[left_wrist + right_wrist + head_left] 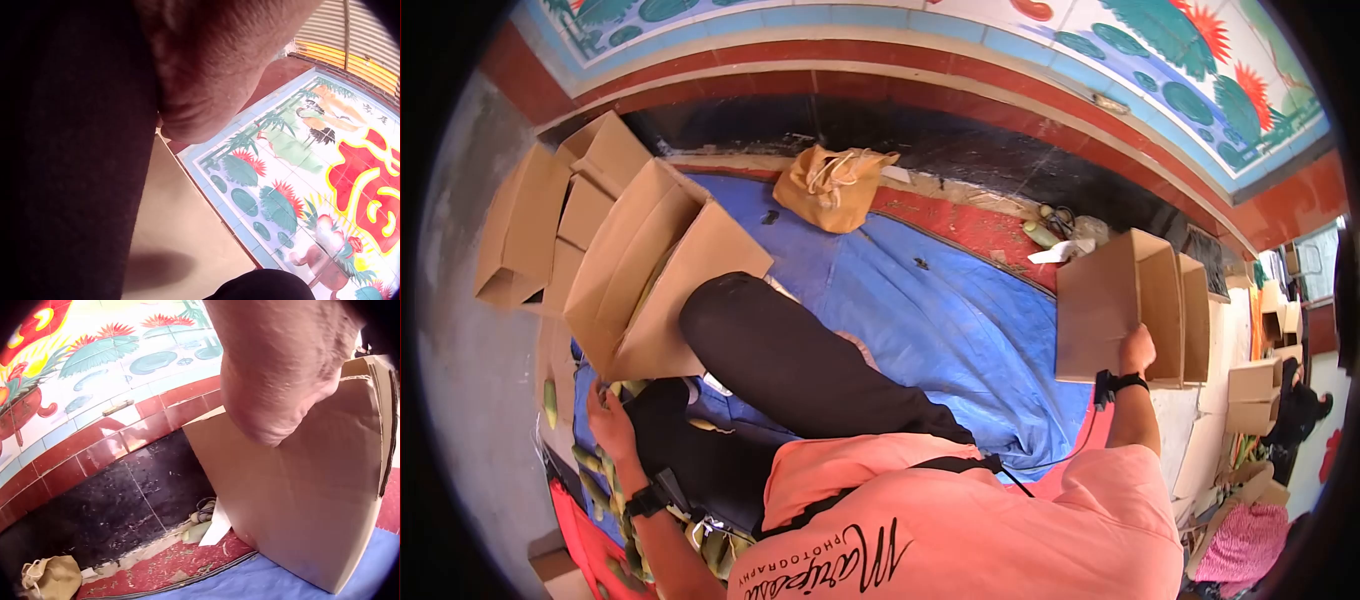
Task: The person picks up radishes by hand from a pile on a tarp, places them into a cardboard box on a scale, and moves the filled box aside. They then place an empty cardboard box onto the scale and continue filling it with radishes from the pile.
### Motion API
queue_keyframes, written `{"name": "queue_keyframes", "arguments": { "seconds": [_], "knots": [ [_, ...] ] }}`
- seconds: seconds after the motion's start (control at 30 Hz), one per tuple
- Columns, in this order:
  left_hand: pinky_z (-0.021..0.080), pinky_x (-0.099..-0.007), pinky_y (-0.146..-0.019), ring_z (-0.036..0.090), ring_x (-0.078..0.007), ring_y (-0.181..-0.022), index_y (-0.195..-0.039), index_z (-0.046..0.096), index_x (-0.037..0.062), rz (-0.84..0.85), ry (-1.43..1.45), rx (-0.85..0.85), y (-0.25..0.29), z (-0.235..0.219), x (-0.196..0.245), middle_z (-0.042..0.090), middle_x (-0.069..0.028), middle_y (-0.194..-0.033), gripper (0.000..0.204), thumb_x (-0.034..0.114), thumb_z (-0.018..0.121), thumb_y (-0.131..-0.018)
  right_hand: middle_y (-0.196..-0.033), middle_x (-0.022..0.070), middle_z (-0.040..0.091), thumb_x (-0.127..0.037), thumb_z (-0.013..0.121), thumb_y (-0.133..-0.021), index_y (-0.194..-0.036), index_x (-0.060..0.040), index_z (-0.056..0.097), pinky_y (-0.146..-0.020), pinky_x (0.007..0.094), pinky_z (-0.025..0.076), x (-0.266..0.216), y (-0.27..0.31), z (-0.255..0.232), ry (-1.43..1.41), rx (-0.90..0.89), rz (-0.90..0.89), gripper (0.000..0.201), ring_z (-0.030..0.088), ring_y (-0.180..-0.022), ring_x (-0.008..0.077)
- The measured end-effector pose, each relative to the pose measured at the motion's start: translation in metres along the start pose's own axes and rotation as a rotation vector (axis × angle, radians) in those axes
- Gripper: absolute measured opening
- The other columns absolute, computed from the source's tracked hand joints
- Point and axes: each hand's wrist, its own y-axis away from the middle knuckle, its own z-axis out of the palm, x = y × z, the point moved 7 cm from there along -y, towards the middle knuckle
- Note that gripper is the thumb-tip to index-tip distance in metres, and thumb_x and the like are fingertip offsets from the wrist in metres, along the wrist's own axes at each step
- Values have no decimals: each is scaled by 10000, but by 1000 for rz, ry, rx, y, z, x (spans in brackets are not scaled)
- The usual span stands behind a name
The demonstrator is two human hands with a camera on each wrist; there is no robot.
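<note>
My right hand (1138, 350) grips the near edge of an upright open cardboard box (1100, 305) at the right of the head view. In the right wrist view, that hand (278, 394) covers part of the top edge of the box (294, 494), and its fingertips are hidden. On the left, my left hand (612, 425) is beside my bent leg, its fingers loosely extended near the lower corner of another open cardboard box (685, 290). Below it lie several long green-yellow vegetables (590, 462). The left wrist view shows mostly the heel of the hand (212, 87) over cardboard (172, 219).
A blue sheet (920, 290) covers the ground ahead. A tan cloth bag (825, 195) stands by the tiled wall (1000, 150). More cardboard boxes (525, 225) stand far left. At the far right are other boxes (1255, 390) and a person in dark clothing (1293, 412).
</note>
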Motion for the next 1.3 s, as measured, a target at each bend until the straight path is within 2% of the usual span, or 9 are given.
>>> {"name": "queue_keyframes", "arguments": {
  "seconds": [0.37,0.5,0.63,0.7,0.73,0.8,0.87,1.03,1.3],
  "knots": [
    [490,-402,-840,626,-350,-956,-1181,572,4,-89,133,10,1,-6,4,618,-207,-1100,322,78,562,-868,-1009,118,681,-173,503,-905,-1061,-102,537,-774,442,554,-22,6,-5,198,38,50,175,670,-948,314],
    [493,-391,-828,630,-324,-938,-1169,576,-9,-99,126,59,8,-11,0,618,-195,-1068,328,89,594,-857,-1063,83,671,-248,516,-907,-1233,-141,509,-823,461,521,-73,13,-53,252,301,-39,343,642,-1007,300],
    [494,-368,-814,640,-272,-907,-1179,572,-18,-212,286,69,8,-10,-23,626,-194,-1086,337,114,598,-869,-1103,97,656,-276,527,-890,-1267,-141,519,-847,473,489,-171,-13,-63,75,491,-367,401,615,-1024,332],
    [493,-360,-810,643,-252,-897,-1181,570,-24,-275,384,76,1,-6,-38,632,-192,-1089,344,134,599,-876,-1063,119,662,-276,564,-874,-1156,-70,604,-838,427,481,-262,-9,-83,-285,285,-584,352,611,-987,339],
    [491,-353,-813,643,-241,-891,-1183,566,-31,-317,384,25,-6,0,-46,637,-186,-1095,358,161,598,-883,-1006,181,649,-269,551,-864,-1004,-33,636,-798,448,464,-320,31,-133,-410,39,-580,288,600,-952,385],
    [484,-353,-825,649,-257,-892,-1142,585,-46,-321,382,-3,-23,1,-44,658,-187,-1060,377,240,585,-897,-905,237,619,-288,521,-864,-922,-46,626,-734,479,454,-422,55,-134,-697,109,-1037,270,583,-889,434],
    [481,-355,-833,647,-277,-903,-1122,598,-42,-330,348,-74,-43,8,-45,661,-196,-1043,373,258,577,-902,-894,236,628,-311,521,-887,-948,-40,641,-751,462,468,-504,158,-228,-758,-185,-999,302,598,-889,423],
    [484,-405,-729,651,-346,-809,-966,660,-36,-319,-59,-345,-80,32,-57,674,-211,-839,463,411,565,-887,-953,203,674,-543,500,-879,-996,-78,690,-818,447,491,-671,296,-295,-672,-330,-1256,516,638,-938,375],
    [465,-395,-554,622,-231,-572,-903,665,-64,-470,125,-473,-90,65,-90,662,-143,-711,444,365,556,-869,-1091,142,678,-182,526,-822,-1022,-70,713,-846,390,525,-747,353,-298,-452,-329,-1370,296,654,-1015,303]
  ]
}}
